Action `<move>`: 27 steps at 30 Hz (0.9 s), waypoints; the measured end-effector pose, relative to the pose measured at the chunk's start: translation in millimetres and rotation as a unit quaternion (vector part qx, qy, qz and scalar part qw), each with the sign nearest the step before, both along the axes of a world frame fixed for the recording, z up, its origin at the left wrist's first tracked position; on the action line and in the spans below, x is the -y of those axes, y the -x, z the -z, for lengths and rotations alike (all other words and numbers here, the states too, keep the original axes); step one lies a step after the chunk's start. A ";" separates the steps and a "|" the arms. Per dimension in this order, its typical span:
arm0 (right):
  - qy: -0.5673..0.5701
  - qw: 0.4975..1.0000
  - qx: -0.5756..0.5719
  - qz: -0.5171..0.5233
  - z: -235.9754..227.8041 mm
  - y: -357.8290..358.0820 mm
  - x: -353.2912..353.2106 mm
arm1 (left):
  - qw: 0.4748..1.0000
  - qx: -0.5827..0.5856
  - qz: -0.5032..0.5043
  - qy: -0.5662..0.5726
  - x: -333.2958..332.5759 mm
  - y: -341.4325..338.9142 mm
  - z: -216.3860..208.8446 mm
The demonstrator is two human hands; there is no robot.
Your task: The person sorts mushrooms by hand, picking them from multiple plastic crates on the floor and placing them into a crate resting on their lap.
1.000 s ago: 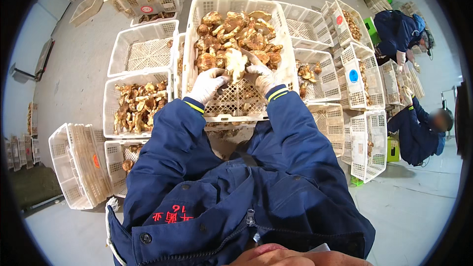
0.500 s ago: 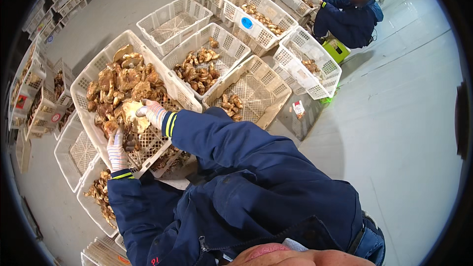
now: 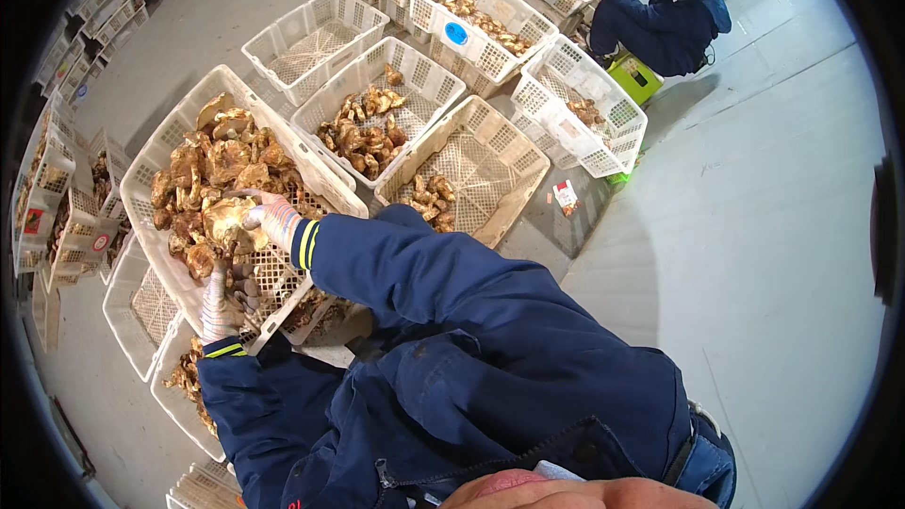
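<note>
My right hand [image 3: 273,218], in a striped glove with grey fingertips, grips the edge of a large pale mushroom [image 3: 229,223] over a white plastic crate [image 3: 332,190]. Just below the mushroom is my left hand [image 3: 222,304], gloved alike. Its grey fingers are curled and its thumb points up toward the mushroom; what they hold, if anything, is hidden. Big brown mushrooms [image 3: 226,162] are heaped in the crate's far and left part. Its perforated bottom shows near my hands.
To the right stand a crate with a smaller mushroom pile [image 3: 363,141] and a crate with a few mushrooms [image 3: 432,200] in one corner. An upper crate [image 3: 311,42] holds none. A co-worker [image 3: 660,24] sits on a green box [image 3: 636,78]. Stacked crates [image 3: 71,226] line the left.
The whole view has shifted slightly. The pale mushroom has tilted in my right hand, and my left fingers show more plainly below it. The co-worker's hands have moved.
</note>
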State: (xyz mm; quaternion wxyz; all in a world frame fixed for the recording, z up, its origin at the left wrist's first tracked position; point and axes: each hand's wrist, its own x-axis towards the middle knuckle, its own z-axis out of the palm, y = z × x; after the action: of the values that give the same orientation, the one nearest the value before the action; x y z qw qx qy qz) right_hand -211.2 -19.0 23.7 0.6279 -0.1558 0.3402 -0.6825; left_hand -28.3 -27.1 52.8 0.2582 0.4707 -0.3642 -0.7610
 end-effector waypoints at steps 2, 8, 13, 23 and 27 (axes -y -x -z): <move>-0.013 0.988 -0.146 -0.044 -15.9 -9.2 -2.9 | 0.992 0.006 -0.078 0.101 -6.2 -9.6 -7.0; 0.053 0.943 -0.328 0.030 9.6 -10.7 -5.4 | 0.990 -0.094 0.054 0.088 11.1 -46.3 21.8; 0.048 0.996 -0.045 -0.063 7.1 21.7 6.8 | 0.971 -0.134 -0.150 0.131 1.7 -80.2 -49.2; -0.003 0.988 -0.076 -0.132 -16.0 4.2 -6.4 | 0.873 0.218 -0.436 0.024 -85.7 -289.4 59.2; -0.016 0.987 -0.057 -0.147 -4.6 7.5 -3.0 | 0.885 0.120 -0.448 -0.037 -95.2 -271.9 105.3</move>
State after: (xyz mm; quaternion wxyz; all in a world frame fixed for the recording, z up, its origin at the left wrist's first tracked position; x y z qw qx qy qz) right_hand -218.7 -16.0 28.2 0.7037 -0.2329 0.3591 -0.5671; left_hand 243.6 68.2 -52.5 0.5085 0.6809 -0.1138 -0.5146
